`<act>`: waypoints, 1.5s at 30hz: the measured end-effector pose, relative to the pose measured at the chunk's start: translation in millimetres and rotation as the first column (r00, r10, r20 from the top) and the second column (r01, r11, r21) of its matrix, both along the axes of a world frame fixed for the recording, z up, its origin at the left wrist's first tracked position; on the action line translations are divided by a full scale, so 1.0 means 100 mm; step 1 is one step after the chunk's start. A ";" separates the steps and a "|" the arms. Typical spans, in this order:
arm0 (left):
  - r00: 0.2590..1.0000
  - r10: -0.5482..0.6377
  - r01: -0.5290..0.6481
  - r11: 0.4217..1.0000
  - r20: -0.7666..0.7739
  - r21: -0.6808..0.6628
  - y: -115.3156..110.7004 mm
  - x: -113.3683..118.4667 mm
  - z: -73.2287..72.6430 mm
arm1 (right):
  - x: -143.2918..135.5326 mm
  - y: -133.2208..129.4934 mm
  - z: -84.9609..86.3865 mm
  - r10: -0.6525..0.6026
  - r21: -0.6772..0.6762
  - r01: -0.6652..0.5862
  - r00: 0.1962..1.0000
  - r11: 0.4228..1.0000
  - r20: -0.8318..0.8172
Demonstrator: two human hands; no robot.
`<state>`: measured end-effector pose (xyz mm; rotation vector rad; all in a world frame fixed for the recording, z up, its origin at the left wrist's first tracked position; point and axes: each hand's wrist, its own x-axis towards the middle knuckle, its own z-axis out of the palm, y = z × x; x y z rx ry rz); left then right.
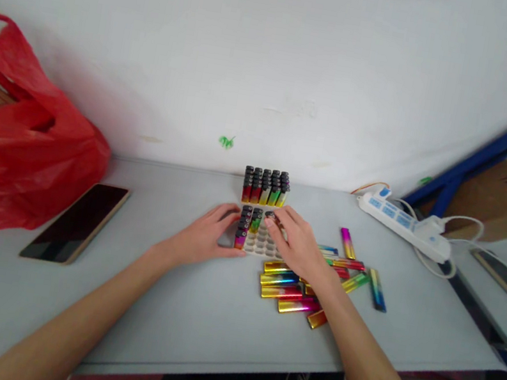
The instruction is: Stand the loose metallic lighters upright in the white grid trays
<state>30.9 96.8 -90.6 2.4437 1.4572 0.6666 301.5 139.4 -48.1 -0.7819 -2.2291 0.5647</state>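
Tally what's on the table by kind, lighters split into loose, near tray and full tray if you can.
Loose lighters lying flat by the right hand: about 13, some overlapped
Trays: 2, the full tray at the wall and the near tray under both hands, left hand
Phone: 1
Red bag: 1
Power strip: 1
Total: about 18, upright lighters too dense to count

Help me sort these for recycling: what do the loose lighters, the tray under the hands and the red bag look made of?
Loose lighters: glossy metallic rainbow finish with sharp highlights; whether metal or coated plastic is unclear. Tray: pale, matte, moulded round cells, probably plastic. Red bag: thin crinkled plastic film, shiny and slightly translucent.
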 end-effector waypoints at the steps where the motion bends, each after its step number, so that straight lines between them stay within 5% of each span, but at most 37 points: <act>1: 1.000 -0.002 0.002 1.000 0.004 0.004 0.00 0.00 0.00 | 0.00 0.00 0.00 0.017 0.023 -0.018 1.000 1.000 0.020; 11: 1.000 -0.006 0.006 1.000 0.017 0.002 0.00 0.00 -0.01 | -0.03 -0.01 -0.05 0.041 -0.099 -0.031 0.994 0.995 0.099; 15: 0.999 -0.008 0.008 1.000 0.036 0.004 0.00 -0.01 -0.01 | -0.04 0.00 -0.06 0.085 -0.029 -0.080 0.965 0.996 0.249; 22: 1.000 -0.009 0.009 1.000 0.020 0.015 0.01 -0.01 -0.01 | -0.14 -0.03 -0.12 -0.086 0.143 0.023 0.885 0.990 0.457; 25: 1.000 -0.005 0.005 1.000 0.016 0.017 0.02 -0.02 -0.02 | -0.10 0.00 -0.08 -0.049 0.105 0.008 0.914 0.994 0.402; 28: 1.000 -0.001 0.000 1.000 0.013 0.017 0.03 -0.03 -0.03 | 0.09 0.13 0.01 -0.138 0.078 0.120 0.950 0.990 0.281; 30: 1.000 0.000 0.000 1.000 0.007 0.004 0.03 -0.03 -0.02 | 0.33 0.28 0.05 -0.321 0.084 0.310 0.914 0.947 0.248; 33: 1.000 0.007 -0.006 1.000 0.012 -0.016 0.04 -0.03 -0.02 | 0.80 0.52 0.02 -0.634 0.110 0.641 0.692 0.760 0.345; 36: 1.000 0.007 -0.007 1.000 0.026 -0.015 0.04 -0.03 -0.03 | 1.23 0.68 -0.07 -0.632 0.056 0.753 0.507 0.656 0.587; 40: 1.000 -0.004 0.005 1.000 0.018 -0.009 0.04 -0.03 -0.03 | 1.43 0.72 -0.16 -0.520 -0.015 0.733 0.496 0.680 0.696; 45: 1.000 0.006 -0.006 1.000 0.002 -0.004 0.03 -0.01 -0.02 | 1.17 0.71 -0.09 -0.498 0.011 0.635 0.595 0.772 0.631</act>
